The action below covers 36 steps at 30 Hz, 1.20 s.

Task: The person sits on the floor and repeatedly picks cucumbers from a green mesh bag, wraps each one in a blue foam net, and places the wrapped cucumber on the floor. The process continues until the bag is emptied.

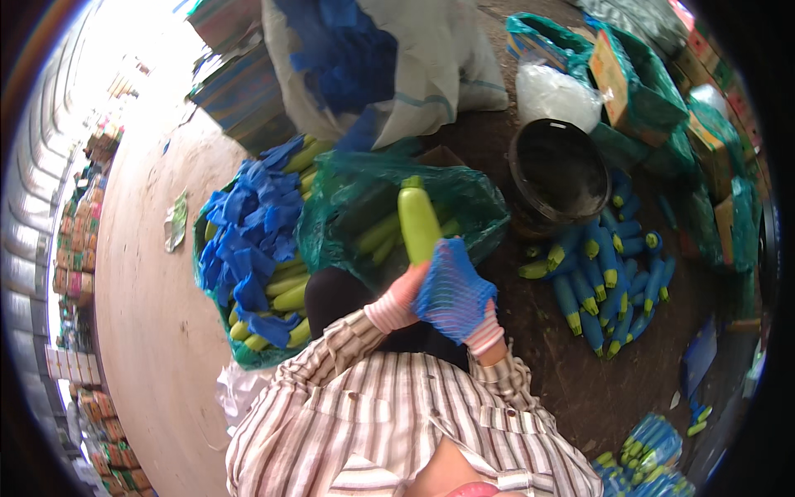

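A pale green zucchini (417,217) points up and away from me, its stem end at the top. My left hand (400,295), in a light glove with a striped cuff, is shut around its lower end. A blue foam net sleeve (450,282) is stretched over my right hand (479,326) and hides its fingers. The sleeve lies against the zucchini's right side near its lower end. Behind the hands, an open green plastic bag (335,205) holds more zucchini (379,239).
Blue net sleeves (248,217) lie over zucchini (289,292) on the left. A white sack (428,74) of blue netting stands ahead. Right are a black bucket (559,174), a pile of sleeved zucchini (612,273) and bag-lined boxes (646,93). Wrapped packs (652,444) sit lower right.
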### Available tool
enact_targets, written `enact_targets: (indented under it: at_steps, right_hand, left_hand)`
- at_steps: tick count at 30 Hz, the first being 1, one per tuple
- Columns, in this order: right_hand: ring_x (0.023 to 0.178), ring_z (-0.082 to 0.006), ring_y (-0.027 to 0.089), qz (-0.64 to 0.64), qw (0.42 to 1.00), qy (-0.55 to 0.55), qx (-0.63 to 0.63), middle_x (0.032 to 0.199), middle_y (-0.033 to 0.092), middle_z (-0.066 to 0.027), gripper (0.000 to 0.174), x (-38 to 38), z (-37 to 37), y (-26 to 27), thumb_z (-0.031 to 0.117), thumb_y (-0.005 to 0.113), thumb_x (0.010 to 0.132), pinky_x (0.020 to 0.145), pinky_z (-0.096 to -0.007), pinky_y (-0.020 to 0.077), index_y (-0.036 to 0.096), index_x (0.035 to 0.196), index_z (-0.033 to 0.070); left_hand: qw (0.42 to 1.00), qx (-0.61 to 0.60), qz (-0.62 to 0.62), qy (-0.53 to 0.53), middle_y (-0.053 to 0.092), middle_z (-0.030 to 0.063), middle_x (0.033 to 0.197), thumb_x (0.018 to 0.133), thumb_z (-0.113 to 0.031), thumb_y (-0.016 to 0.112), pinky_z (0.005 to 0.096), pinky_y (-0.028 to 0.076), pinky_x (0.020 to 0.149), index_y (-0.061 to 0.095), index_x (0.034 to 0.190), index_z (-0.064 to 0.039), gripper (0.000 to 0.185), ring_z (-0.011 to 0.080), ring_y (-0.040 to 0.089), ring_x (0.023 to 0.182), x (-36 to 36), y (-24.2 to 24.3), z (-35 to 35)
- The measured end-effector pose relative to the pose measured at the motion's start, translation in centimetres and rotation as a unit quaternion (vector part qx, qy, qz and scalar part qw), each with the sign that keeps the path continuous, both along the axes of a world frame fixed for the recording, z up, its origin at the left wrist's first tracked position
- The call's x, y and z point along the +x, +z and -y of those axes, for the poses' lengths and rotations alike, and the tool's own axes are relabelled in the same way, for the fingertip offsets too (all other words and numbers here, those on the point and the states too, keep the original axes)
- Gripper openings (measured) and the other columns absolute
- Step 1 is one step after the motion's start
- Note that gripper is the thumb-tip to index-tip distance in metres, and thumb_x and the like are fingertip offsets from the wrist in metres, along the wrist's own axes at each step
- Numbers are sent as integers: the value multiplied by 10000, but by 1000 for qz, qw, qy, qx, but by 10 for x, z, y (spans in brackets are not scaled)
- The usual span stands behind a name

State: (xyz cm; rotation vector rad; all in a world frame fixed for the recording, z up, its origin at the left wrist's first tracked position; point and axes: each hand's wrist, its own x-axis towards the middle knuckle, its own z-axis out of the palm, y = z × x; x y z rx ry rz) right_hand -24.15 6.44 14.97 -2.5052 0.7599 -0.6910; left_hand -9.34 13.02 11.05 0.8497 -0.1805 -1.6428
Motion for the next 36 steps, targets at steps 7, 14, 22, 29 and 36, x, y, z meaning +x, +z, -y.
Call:
enact_targets:
  at_steps: [7,14,22,29,36]
  right_hand:
    - [1189,-351,610,449,473,73,755,1404,547,-186,942,-88,-46,-83,259,780,776,1014,-461,514,288,1528,-21]
    - [1084,-345,662,477,441,-165,742,1211,677,-160,540,-200,4,-100,321,709,857,836,-461,582,591,1300,34]
    - [890,-172,647,363,754,-469,282,1066,678,-79,456,-256,145,-150,94,732,873,791,-312,528,589,1289,-26]
    - [939,-138,684,365,782,-100,495,1053,721,-79,311,-89,70,-107,57,645,948,823,-285,573,654,1254,0]
    - [1060,-137,653,289,780,-31,554,1157,698,-60,296,-36,14,-84,31,628,958,955,-298,527,648,1252,3]
  left_hand:
    - [842,-140,382,-354,714,51,981,996,-403,615,281,556,770,668,1140,50,478,108,657,855,32,43,-4]
    - [335,328,862,191,661,204,797,882,-515,659,518,534,698,657,820,-27,492,421,655,764,242,-23,-39]
    - [342,573,724,175,630,221,1193,790,-482,786,493,553,887,623,1193,-37,622,406,651,1071,380,-160,-136]
    - [322,557,751,152,607,218,1194,849,-286,739,511,557,893,528,1265,-61,518,433,653,1048,354,-153,-146]
    - [361,619,694,66,648,217,1235,900,-231,669,487,571,912,517,1272,-36,447,398,668,1113,385,-144,-149]
